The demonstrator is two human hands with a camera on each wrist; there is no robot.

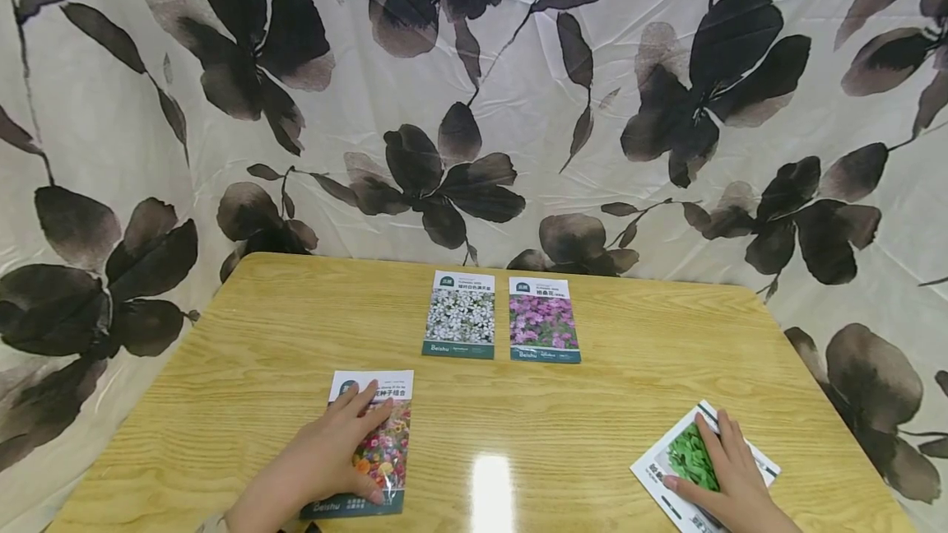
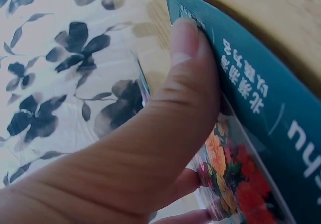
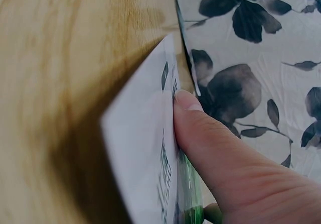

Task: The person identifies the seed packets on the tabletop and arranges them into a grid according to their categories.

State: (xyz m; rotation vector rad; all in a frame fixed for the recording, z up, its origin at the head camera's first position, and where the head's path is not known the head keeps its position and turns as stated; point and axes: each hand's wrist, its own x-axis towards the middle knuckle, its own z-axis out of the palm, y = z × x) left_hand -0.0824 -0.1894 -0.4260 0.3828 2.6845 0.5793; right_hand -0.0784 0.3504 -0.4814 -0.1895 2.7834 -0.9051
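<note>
My left hand (image 1: 326,455) rests with spread fingers on a flower seed packet (image 1: 391,442) at the front left. That packet has a white top, a picture of mixed orange and pink blooms and a teal bottom strip (image 2: 266,83). In the left wrist view the thumb lies straight on the teal strip. At the front right, my right hand (image 1: 729,471) lies over a white seed packet (image 1: 662,467) picturing green leaves, set askew. Its fingers reach the far edge, and the thumb (image 3: 200,128) touches the printed face in the right wrist view.
Toward the back of the wooden table (image 1: 592,442) lie two more seed packets side by side. One shows white flowers (image 1: 461,315), the other pink flowers (image 1: 543,321). A floral-print cloth (image 1: 563,179) hangs behind the table and along its sides.
</note>
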